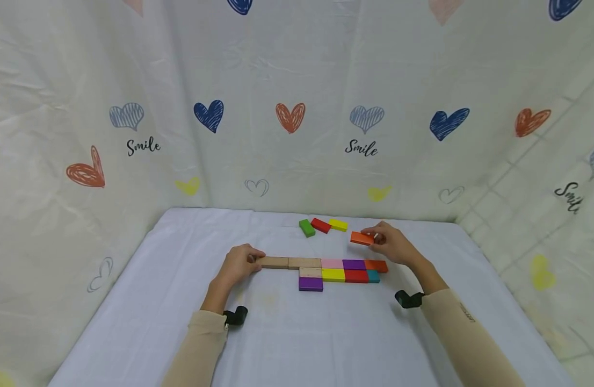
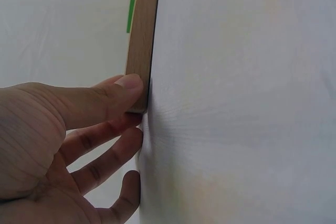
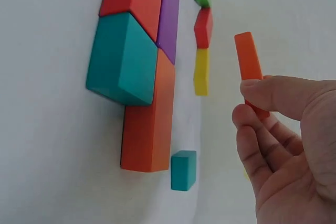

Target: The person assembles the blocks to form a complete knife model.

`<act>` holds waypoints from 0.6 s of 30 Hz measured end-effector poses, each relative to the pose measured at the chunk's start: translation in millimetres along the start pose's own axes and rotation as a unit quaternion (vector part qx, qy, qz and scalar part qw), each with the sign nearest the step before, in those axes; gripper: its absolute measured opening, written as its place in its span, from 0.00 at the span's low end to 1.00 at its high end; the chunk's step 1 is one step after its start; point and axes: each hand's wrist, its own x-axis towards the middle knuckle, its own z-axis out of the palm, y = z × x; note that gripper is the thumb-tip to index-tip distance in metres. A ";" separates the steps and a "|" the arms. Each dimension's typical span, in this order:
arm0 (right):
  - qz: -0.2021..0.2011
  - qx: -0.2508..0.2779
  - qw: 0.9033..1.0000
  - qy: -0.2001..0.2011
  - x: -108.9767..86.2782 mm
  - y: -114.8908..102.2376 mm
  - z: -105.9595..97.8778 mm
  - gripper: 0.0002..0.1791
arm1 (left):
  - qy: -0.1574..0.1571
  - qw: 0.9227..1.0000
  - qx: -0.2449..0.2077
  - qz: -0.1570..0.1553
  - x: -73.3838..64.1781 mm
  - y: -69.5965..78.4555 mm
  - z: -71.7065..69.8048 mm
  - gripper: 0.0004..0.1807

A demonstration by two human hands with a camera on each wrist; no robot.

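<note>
- The left hand [image 1: 236,264] pinched, thumb against fingers, the end of a bare wooden block [image 1: 274,263], oblong and finely grained, on white cloth [image 1: 268,344].
- Rightward, smooth painted blocks [image 1: 356,276] sat edge to edge in rows.
- Behind them lay a green block [image 1: 306,228], a red block [image 1: 321,225] and a yellow block [image 1: 338,225].
- An orange block [image 1: 361,238], slim and flat-sided, was clamped in the right hand [image 1: 392,244] behind the rows' right end.
</note>
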 end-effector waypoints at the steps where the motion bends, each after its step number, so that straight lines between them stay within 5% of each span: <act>1: 0.001 0.002 1.000 -0.001 -3.3 -1.2 0.2 0.22 | 0.000 1.000 0.000 0.000 0.2 -0.3 0.1 0.17; 18: -0.030 0.051 0.998 -0.015 -60.3 -11.4 31.7 0.21 | 0.001 1.000 -0.004 0.006 -0.1 -0.3 0.9 0.17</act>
